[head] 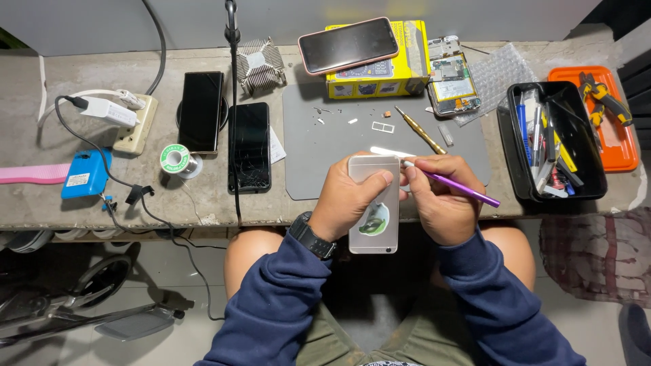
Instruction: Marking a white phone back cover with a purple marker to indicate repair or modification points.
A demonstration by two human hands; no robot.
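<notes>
Here, the left hand [349,203] grips the silver phone [375,207] back-up, fingers clamped on its edges for steadiness, while right hand [441,196] fingers pinch a purple tool [461,188] at its side.

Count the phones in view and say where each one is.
5, unless others are hidden: a silver phone in the left hand; two black phones left of the grey mat; one atop the yellow box; an opened one beside it.
</notes>
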